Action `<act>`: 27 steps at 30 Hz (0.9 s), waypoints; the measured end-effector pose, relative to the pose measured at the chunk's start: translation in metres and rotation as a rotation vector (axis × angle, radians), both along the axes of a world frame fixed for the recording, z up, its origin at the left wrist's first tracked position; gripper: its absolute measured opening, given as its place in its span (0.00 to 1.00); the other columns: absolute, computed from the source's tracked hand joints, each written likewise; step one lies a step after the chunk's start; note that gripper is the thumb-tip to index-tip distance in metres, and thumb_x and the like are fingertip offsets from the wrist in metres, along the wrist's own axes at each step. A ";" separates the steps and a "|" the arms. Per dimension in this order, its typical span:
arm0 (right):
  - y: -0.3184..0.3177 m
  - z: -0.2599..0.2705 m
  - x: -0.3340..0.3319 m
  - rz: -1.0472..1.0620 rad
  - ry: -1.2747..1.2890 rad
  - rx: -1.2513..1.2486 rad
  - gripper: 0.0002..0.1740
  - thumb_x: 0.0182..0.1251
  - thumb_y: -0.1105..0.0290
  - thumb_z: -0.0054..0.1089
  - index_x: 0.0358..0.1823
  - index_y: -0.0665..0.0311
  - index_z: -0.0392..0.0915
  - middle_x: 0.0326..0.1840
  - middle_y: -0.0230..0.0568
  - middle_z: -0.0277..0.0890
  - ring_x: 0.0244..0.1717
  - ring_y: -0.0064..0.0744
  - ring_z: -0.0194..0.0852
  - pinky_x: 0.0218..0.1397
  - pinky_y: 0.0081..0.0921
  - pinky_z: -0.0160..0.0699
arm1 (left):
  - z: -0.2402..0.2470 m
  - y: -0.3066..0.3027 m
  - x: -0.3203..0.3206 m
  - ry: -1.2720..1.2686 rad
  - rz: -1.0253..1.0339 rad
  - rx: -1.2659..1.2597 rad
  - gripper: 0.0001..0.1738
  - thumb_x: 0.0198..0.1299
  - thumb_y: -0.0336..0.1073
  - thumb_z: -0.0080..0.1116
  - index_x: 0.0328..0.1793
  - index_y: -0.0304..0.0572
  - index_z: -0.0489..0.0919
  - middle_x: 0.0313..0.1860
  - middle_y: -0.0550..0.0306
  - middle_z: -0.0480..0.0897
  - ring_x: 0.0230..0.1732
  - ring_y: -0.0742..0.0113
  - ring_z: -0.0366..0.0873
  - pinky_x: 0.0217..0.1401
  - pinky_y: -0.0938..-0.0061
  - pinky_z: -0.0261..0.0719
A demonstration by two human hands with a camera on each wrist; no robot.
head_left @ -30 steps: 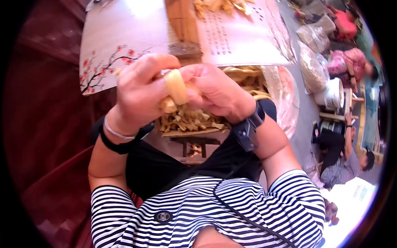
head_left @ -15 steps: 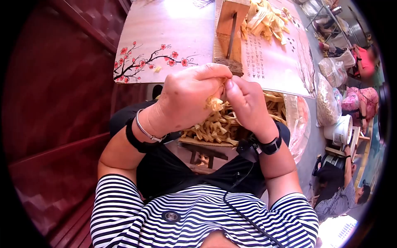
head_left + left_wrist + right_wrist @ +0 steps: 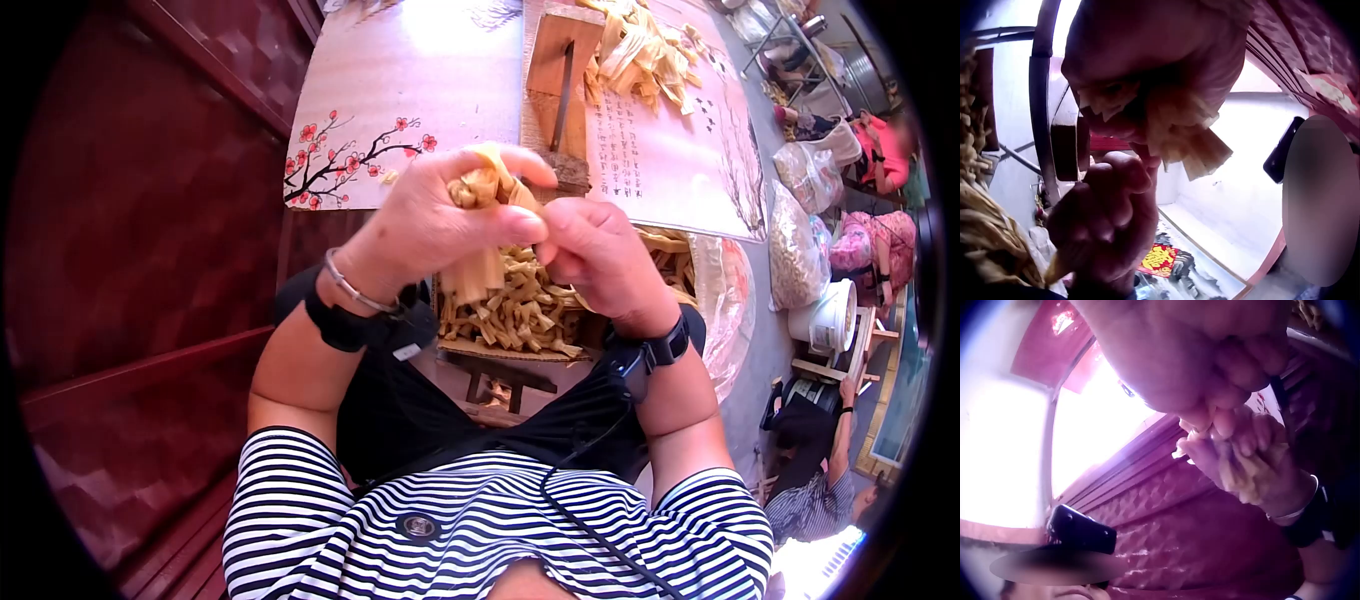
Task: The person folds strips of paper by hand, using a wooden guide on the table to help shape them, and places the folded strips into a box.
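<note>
My left hand [image 3: 410,225] holds a folded bundle of pale yellow strips [image 3: 474,276], whose cut ends hang below the palm. A thin strip [image 3: 519,196] loops over the top of the bundle. Its end lies between my left thumb and the fingertips of my right hand [image 3: 600,255], which pinch it. In the left wrist view, splayed ends of the bundle [image 3: 1194,147] jut out under the left hand. Below the hands, a cardboard box [image 3: 500,350] holds many similar tied bundles [image 3: 525,305].
Ahead is a board [image 3: 450,90] printed with blossoms, with a wooden block [image 3: 565,50] and blade-like metal strip on it. Loose yellow strips [image 3: 640,55] lie at its far right. A dark red panelled wall [image 3: 150,250] stands left. Sacks [image 3: 797,250], a white bucket [image 3: 825,315] and people are right.
The left hand has turned to show its palm side and the bundle, with the cut ends now downward. Both hands stay close together; the loop around the bundle shows again. The head view has shifted.
</note>
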State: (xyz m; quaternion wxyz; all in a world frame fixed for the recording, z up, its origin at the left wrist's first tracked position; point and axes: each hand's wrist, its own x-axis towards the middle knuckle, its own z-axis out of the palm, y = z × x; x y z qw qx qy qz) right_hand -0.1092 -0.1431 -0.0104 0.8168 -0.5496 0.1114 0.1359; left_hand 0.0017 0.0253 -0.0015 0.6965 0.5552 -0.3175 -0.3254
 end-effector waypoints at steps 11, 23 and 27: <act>-0.023 0.005 0.014 -0.553 -0.325 -0.919 0.12 0.62 0.60 0.68 0.33 0.63 0.82 0.22 0.29 0.79 0.21 0.17 0.70 0.25 0.19 0.66 | 0.001 -0.025 0.011 -0.138 0.321 0.181 0.05 0.61 0.30 0.58 0.41 0.37 0.79 0.28 0.63 0.79 0.29 0.79 0.75 0.31 0.84 0.72; -0.033 -0.009 0.023 -0.837 -0.664 -0.831 0.08 0.60 0.74 0.69 0.33 0.65 0.77 0.26 0.24 0.75 0.25 0.09 0.65 0.25 0.09 0.62 | -0.009 -0.002 0.020 -0.419 0.105 0.230 0.12 0.58 0.42 0.65 0.40 0.42 0.81 0.24 0.62 0.81 0.25 0.74 0.78 0.30 0.76 0.78; -0.012 0.035 0.033 -0.727 -1.099 -0.789 0.06 0.60 0.78 0.68 0.34 0.64 0.78 0.27 0.25 0.76 0.26 0.10 0.68 0.28 0.09 0.67 | -0.008 -0.007 0.009 -0.752 -0.375 0.201 0.15 0.50 0.39 0.72 0.39 0.38 0.80 0.27 0.56 0.80 0.28 0.65 0.79 0.33 0.74 0.76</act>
